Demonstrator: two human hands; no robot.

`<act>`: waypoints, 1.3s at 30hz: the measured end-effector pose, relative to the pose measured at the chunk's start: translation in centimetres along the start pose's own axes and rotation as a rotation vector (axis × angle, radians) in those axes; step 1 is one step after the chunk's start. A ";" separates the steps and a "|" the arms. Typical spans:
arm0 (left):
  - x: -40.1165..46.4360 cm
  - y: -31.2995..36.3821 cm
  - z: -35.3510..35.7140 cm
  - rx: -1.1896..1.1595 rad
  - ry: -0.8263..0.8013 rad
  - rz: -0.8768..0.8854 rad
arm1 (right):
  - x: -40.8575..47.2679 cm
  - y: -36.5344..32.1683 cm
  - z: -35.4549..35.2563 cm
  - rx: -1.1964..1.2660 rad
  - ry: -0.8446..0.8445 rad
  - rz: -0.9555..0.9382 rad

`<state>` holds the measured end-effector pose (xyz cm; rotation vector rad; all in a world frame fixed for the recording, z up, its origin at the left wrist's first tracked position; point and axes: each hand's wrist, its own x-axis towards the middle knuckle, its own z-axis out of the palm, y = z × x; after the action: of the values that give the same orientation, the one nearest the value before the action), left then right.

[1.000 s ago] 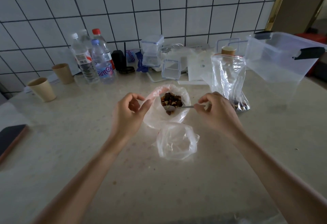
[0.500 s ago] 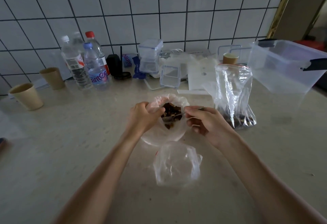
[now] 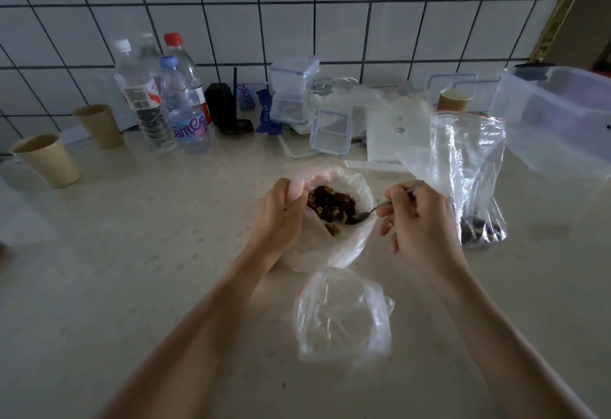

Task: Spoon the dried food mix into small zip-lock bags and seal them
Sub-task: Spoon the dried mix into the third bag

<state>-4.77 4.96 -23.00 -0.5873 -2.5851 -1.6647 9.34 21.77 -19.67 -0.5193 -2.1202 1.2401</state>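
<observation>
The rim of the white supply bag [image 3: 330,246] is pinched and held open by the left hand [image 3: 277,217], fingers curled round the plastic. A metal spoon [image 3: 373,210] is held in the right hand [image 3: 416,217], thumb and fingers closed on the handle; its bowl is dipped into the dried food mix [image 3: 330,205] that lies just beyond the left grip and just inward of the right one. The step in hand is judged to be the scooping of a spoonful.

An open small zip-lock bag [image 3: 344,316] is seen nearer the person than both grips, on the surface [image 3: 132,286]; no mix can be seen in it. A second zip-lock bag [image 3: 469,170], with some mix at its bottom, stands just outward of the right grip, mouth unsealed as far as can be told.

For the scoop to go well, the supply bag's rim should be kept taut and low by the left grip, so that the spoon can be drawn out level without catching plastic. A modest load is advised, since the near bag's mouth is slack and may need to be held open by the left hand before tipping. A crumb [image 3: 283,385] is already lying on the surface, nearer the person than the empty bag; spills are thus judged likely if the spoon is heaped.
</observation>
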 end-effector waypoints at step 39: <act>-6.1 4.0 -6.8 0.152 0.057 0.374 | -0.9 -2.5 -2.2 0.788 -0.182 0.343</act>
<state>0.93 -1.41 -17.81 -0.9278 -2.3485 -1.3360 11.40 21.44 -16.99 -0.4214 -1.5095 2.2277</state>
